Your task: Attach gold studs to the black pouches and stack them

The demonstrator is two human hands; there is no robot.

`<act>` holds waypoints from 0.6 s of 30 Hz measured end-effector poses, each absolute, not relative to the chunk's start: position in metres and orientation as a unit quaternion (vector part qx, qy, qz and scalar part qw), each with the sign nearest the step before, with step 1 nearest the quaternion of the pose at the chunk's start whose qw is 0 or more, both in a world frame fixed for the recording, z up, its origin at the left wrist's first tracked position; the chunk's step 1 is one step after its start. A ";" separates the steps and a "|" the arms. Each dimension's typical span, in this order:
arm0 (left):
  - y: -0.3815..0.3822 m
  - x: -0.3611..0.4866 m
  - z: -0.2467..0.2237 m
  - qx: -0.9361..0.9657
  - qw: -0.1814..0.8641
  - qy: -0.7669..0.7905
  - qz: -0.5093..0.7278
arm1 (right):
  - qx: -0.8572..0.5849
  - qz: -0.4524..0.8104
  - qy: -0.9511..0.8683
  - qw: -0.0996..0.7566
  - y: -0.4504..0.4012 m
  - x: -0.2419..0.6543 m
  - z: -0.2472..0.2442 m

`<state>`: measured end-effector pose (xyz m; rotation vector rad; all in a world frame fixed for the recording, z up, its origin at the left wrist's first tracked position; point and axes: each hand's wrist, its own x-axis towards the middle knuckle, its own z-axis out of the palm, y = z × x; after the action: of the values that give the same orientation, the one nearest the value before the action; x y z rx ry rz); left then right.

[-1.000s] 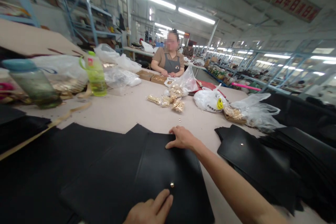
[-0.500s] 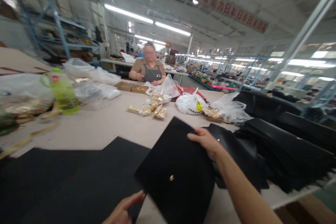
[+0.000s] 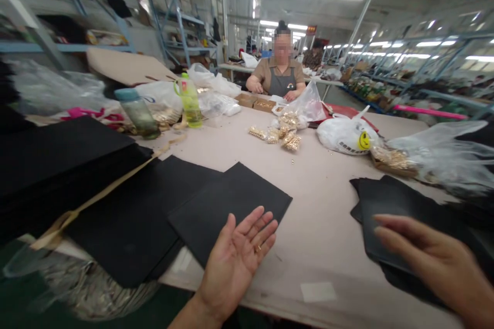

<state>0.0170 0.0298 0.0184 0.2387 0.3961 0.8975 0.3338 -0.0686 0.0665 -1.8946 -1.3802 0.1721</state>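
My left hand (image 3: 239, 262) is palm up with its fingers spread and holds nothing, over the near part of a flat black sheet (image 3: 231, 200). That sheet overlaps other black sheets (image 3: 127, 231) to its left. At the right, my right hand (image 3: 420, 252) is blurred, its fingers bent, above a pile of black pieces (image 3: 389, 205); whether it grips anything cannot be made out. Small bags of gold-coloured parts (image 3: 289, 139) lie mid-table, and a tiny gold piece (image 3: 293, 162) sits in front of them.
A tall black stack (image 3: 57, 154) stands at the left, near a bottle (image 3: 137, 113) and a yellow-green jug (image 3: 189, 100). White plastic bags (image 3: 343, 131) lie at the back right. Across the table (image 3: 309, 226) sits a person (image 3: 281, 72) beside small cardboard boxes (image 3: 264, 105).
The view has turned left. My right hand has let go of the black piece with the gold fitting and is now over the right pile. My left hand has opened, palm up.
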 end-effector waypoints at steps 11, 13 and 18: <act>0.019 0.000 0.008 0.178 0.838 0.170 0.486 | -0.505 0.293 -0.739 0.338 0.004 0.133 0.014; 0.014 -0.012 0.006 0.187 0.819 0.214 0.499 | -0.503 0.328 -0.734 0.318 0.012 0.137 0.011; -0.005 -0.066 -0.003 0.128 0.691 0.394 0.593 | -0.557 0.333 -0.697 0.305 0.050 0.153 0.006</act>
<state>-0.0658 -0.0053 -0.0034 0.2864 0.8814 1.3251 0.1527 0.0499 0.0059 -1.4756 -1.8456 0.8826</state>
